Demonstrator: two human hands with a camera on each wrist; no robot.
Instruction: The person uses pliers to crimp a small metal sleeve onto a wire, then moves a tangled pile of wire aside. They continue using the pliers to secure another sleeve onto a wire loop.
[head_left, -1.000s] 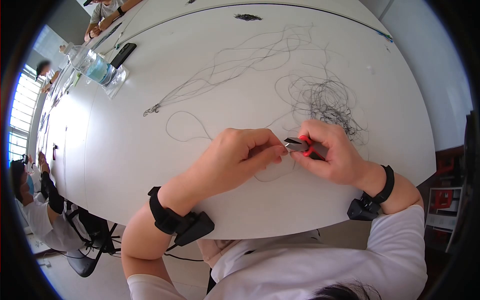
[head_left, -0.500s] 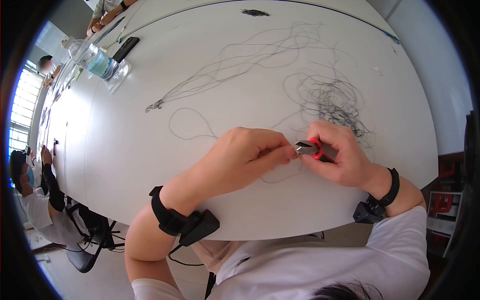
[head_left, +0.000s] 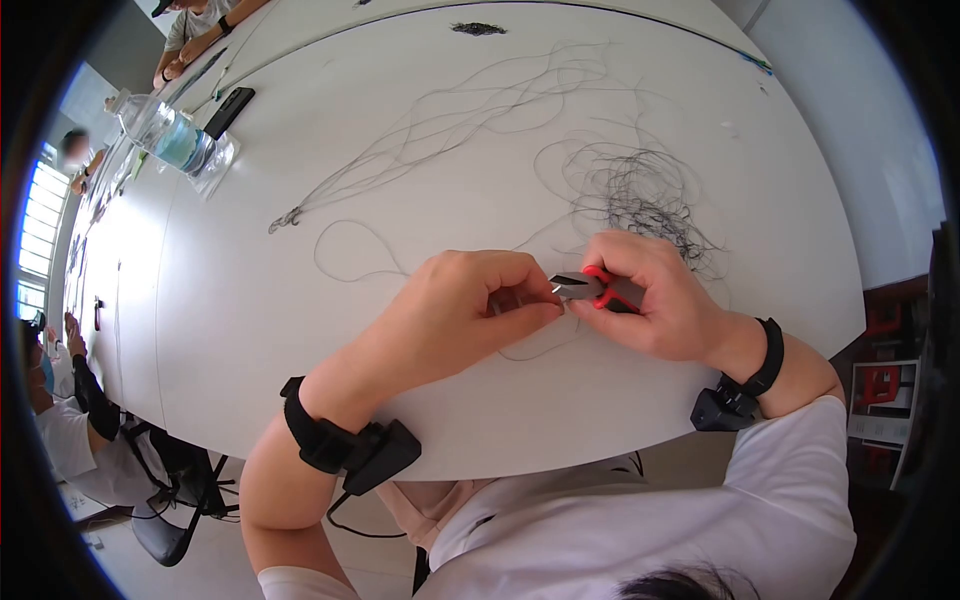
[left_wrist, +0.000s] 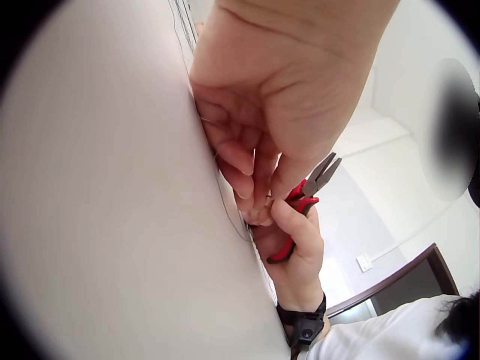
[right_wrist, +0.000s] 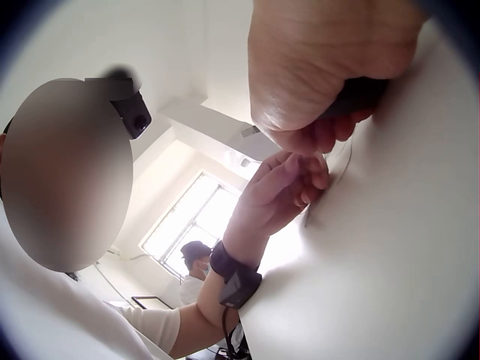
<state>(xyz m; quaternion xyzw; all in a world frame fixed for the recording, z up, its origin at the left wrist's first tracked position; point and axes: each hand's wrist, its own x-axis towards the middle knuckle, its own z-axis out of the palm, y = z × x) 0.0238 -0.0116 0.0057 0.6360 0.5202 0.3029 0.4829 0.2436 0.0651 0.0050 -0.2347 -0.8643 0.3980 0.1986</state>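
Observation:
Pliers (head_left: 603, 289) with red and black handles are gripped in the right hand (head_left: 655, 300), their grey jaws parted beside the left fingertips. The left hand (head_left: 455, 305) pinches a thin dark thread between thumb and forefinger; its end is too small to make out. In the left wrist view the left hand (left_wrist: 277, 97) is close to the pliers (left_wrist: 321, 177), and the thread (left_wrist: 225, 204) trails from its fingers. A tangled heap of threads (head_left: 650, 205) lies just beyond the right hand. Further left, long loose strands end in a knotted clump (head_left: 285, 221).
On the white table (head_left: 250, 330), a clear bottle (head_left: 170, 135) and a black phone (head_left: 229, 112) are at the far left. A small dark bundle (head_left: 479, 29) lies at the back. Other people sit along the left side.
The head view has shifted slightly, moving the table's things in the picture. Both hands keep nearly the same hold, with the pliers' jaws still beside the left fingertips.

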